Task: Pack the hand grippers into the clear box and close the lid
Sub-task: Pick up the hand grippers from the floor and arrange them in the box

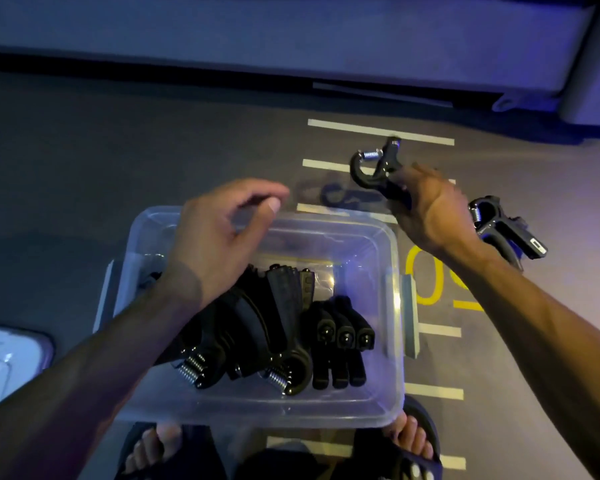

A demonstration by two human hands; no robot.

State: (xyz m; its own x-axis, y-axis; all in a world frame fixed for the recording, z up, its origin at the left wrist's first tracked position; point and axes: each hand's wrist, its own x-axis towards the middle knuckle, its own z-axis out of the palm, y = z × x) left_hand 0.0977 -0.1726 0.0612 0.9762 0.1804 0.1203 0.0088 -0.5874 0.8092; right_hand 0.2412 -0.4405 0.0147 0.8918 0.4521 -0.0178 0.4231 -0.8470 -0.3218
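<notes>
- Hand grippers (278,334): black, with silver springs.
- Box (371,244): clear.
- Floor (118,161): grey, with white stripes (380,132) and a yellow marking (433,282).

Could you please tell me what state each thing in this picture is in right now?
Clear plastic box: open, lid off, partly filled with black hand grippers.
Black hand gripper in right hand: lifted above the floor.
Black hand gripper on the floor: lying loose, unpacked.
Left hand: empty, fingers relaxed.
Right hand: gripping.

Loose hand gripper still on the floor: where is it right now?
In the head view, the loose hand gripper lies on the floor right of the clear box, just beyond the right hand's wrist.
</notes>
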